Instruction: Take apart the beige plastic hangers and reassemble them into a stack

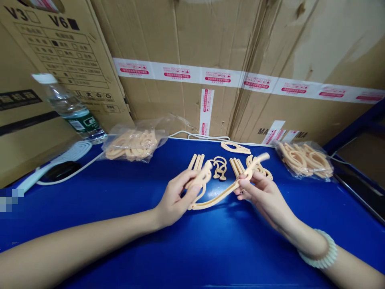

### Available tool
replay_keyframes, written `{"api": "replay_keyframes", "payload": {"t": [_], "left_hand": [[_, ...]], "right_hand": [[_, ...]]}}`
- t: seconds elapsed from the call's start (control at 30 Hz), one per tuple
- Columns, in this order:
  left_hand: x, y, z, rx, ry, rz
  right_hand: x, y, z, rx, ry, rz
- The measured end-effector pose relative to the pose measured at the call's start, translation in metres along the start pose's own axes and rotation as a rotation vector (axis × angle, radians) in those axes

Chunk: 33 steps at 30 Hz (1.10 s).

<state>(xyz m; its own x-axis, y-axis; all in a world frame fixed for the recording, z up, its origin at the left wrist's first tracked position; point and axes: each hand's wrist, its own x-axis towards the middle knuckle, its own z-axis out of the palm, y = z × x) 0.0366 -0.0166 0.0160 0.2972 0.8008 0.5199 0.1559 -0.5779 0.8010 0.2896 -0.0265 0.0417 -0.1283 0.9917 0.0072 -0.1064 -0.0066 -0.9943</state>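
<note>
A beige plastic folding clothes hanger (218, 199) spans the space between my two hands, above the blue table. The fingers of my left hand (179, 196) are closed round its left part, near a looped piece. At the other end, my right hand (261, 194) pinches the hanger between thumb and fingers, and a blurred arm sticks up to the right. Just beyond my hands lie more beige pieces: a row of straight bars (197, 161), curled hook pieces (220, 166), a second row of bars (235, 166) and one folded hanger (235, 148).
Clear bags of beige hangers lie at the back left (132, 144) and right (305, 159). A water bottle (73, 108) leans against cardboard boxes (180, 36). A white handheld fan-like object (72, 154) and a white cable (207, 137) are on the blue table (192, 253).
</note>
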Motion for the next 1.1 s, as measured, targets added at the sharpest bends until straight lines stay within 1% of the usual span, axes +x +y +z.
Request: {"api": "replay_keyframes", "payload": {"t": [0.1,0.17,0.23,0.33,0.4,0.5,0.57,0.63,0.7,0.83,0.97,1.03,1.1], "left_hand": [[0.0,0.002,-0.001,-0.017,-0.221,0.122],[0.0,0.002,-0.001,-0.057,-0.316,0.178],[0.001,0.001,-0.001,-0.104,-0.372,0.181],[0.002,0.0,0.001,-0.155,-0.421,0.096],[0.003,-0.001,0.004,-0.174,-0.41,-0.004],[0.003,-0.002,0.009,-0.181,-0.384,-0.178],[0.003,-0.002,0.011,-0.177,-0.445,-0.274],[0.004,-0.002,0.012,-0.173,-0.53,-0.314],[0.004,-0.001,0.011,-0.139,-0.566,-0.281],[0.005,0.002,0.01,0.003,-0.552,-0.156],[0.006,0.004,0.012,0.097,-0.556,-0.089],[0.006,0.005,0.012,0.13,-0.57,-0.052],[0.006,0.005,0.012,0.149,-0.591,-0.022]], "right_hand": [[-0.001,0.003,0.003,-0.055,-0.098,-0.018],[-0.002,0.004,0.004,-0.155,-0.148,-0.077],[-0.002,0.005,0.005,-0.266,-0.173,-0.203],[-0.001,0.006,0.005,-0.412,-0.212,-0.439],[-0.002,0.006,0.006,-0.481,-0.255,-0.545],[-0.005,0.006,0.006,-0.557,-0.314,-0.618],[-0.007,0.005,0.005,-0.612,-0.331,-0.647],[-0.009,0.005,0.004,-0.652,-0.336,-0.679],[-0.009,0.005,0.003,-0.681,-0.342,-0.716],[-0.008,0.007,0.001,-0.725,-0.34,-0.77],[-0.009,0.003,0.0,-0.804,-0.382,-0.844],[-0.011,0.0,0.0,-0.894,-0.419,-0.92],[-0.012,-0.003,0.001,-1.019,-0.426,-1.03]]}}
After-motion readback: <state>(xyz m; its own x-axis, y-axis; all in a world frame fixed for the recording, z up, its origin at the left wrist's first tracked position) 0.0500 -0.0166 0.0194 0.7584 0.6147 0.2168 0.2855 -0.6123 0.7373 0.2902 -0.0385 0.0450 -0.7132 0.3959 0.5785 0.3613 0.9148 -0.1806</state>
